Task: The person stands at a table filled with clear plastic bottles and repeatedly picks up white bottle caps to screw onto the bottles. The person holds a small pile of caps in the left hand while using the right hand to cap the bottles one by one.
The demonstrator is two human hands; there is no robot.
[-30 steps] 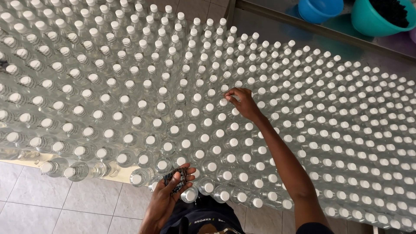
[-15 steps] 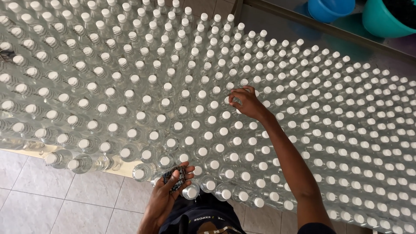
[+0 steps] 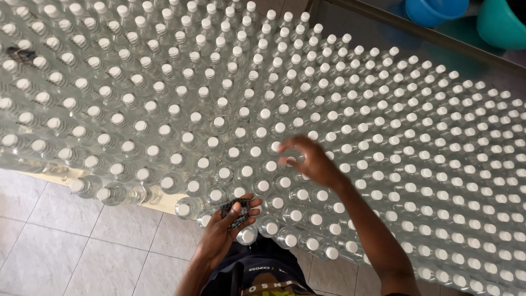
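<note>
A dense field of clear plastic bottles with white caps [image 3: 235,115] stands upright below me and fills most of the view. My left hand [image 3: 227,227] is curled around a bunch of small dark pieces [image 3: 236,212] at the near edge of the bottles. My right hand [image 3: 309,161] hovers blurred over the caps a little farther in, fingers spread and bent down toward one bottle cap [image 3: 291,160]. It holds nothing that I can see.
Pale floor tiles [image 3: 71,246] lie at the lower left beside the bottles' edge. A blue tub [image 3: 433,11] and a teal tub [image 3: 501,24] sit on a dark surface at the top right. A small dark object [image 3: 22,53] lies among the bottles at far left.
My right hand has drawn back toward me and to the left across the caps, now blurred in motion. My left hand stays at the near edge with the dark pieces.
</note>
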